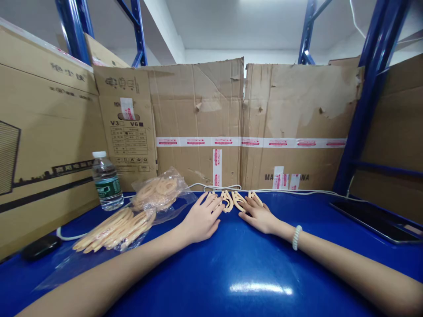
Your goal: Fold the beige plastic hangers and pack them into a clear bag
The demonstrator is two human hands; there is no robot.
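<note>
Several flat beige pieces with curved cut-outs (pixel 227 202) lie in a row on the blue table, near the cardboard at the back. My left hand (pixel 202 219) rests palm down at the left end of this row, its fingers stretched out over the pieces there and partly hiding them. At the right end, my right hand (pixel 259 217) lies with its fingers spread, touching the pieces beneath. Neither hand is closed round anything. Between the hands, the middle pieces show uncovered. What kind of object these pieces are, I cannot make out.
Left of my hands lie a clear bag of round beige pieces (pixel 158 191) and a bag of long beige pieces (pixel 110 231). A water bottle (pixel 107 185) and a black object (pixel 41 247) stand further left. A dark phone-like device (pixel 373 220) lies right. Cardboard panels (pixel 198 114) wall the back.
</note>
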